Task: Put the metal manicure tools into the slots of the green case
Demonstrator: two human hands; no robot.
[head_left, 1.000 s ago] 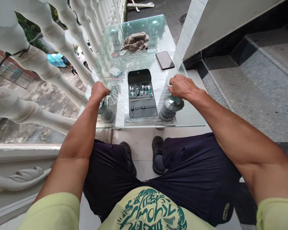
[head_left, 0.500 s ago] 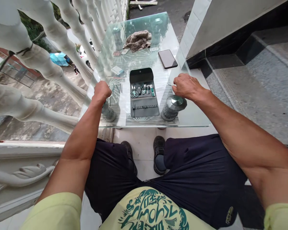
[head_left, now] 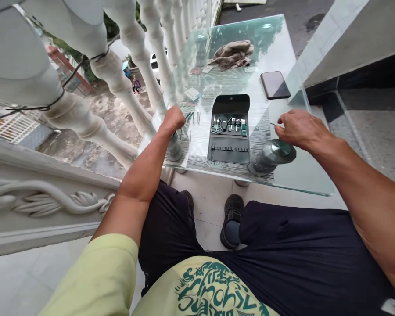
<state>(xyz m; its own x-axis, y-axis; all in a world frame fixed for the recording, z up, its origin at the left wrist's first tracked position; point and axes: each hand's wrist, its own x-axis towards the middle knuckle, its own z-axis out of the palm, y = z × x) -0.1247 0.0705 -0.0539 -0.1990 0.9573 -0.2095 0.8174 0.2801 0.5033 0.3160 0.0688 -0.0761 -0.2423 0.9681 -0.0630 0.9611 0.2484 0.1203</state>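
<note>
An unfolded dark manicure case lies on the glass table. Small scissors, nail clippers and other tools sit in its upper row. One slim tool stands at the left of its lower row of loops. My right hand is closed in a pinch right of the case, with the tip of a thin metal tool showing past the fingers. Left of the case, my left hand makes a fist beside several slim loose tools; its inside is hidden.
The glass tabletop has faceted legs beneath it. Farther back are a phone, a crumpled cloth and a small box. White balusters border the left side; steps rise at the right.
The view has turned left, so the table and its things appear farther right. Both hands keep about the same places over the table, and their closed shapes look the same.
</note>
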